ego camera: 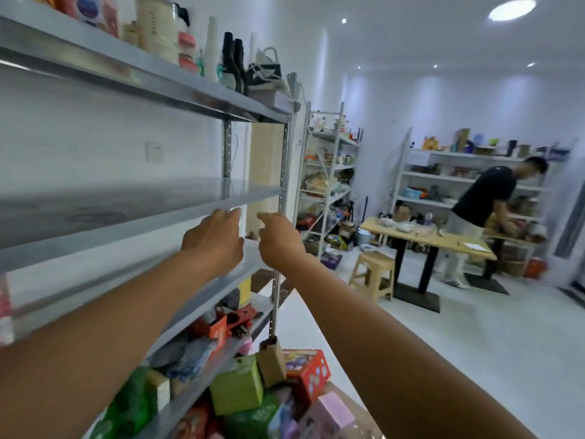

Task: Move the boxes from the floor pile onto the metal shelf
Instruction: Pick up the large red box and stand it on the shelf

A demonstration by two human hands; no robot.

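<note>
Boxes (285, 391) in a loose heap on the floor at the foot of the shelf (142, 210), bottom of view, none lifted yet. Middle tier bare on its near stretch, lower tiers part filled. Both hands up at that tier's front edge, well above the heap: left hand (215, 239) with fingers straight and close together, holding nothing; right hand (278, 239) loosely curled, forefinger out toward the left, also empty. Can't tell whether any fingertip touches the edge. Next pick not started. Risks: heap tilted every which way, so pulling a low box likely to tip green box (237, 388) or brown box (270, 362) off the top; red box (308, 372) at the aisle side, likely to slide out; narrow tier, so risk of a box set too near the front lip dropping onto the heap. Orientation: green box tilted, long axis roughly upright; brown box long axis upright, just beside the post; red box canted, printed face up and toward camera; pink box (332, 413) long axis toward lower right. Stool (373, 274), table (427, 239) and another person (487, 198) well apart at right
</note>
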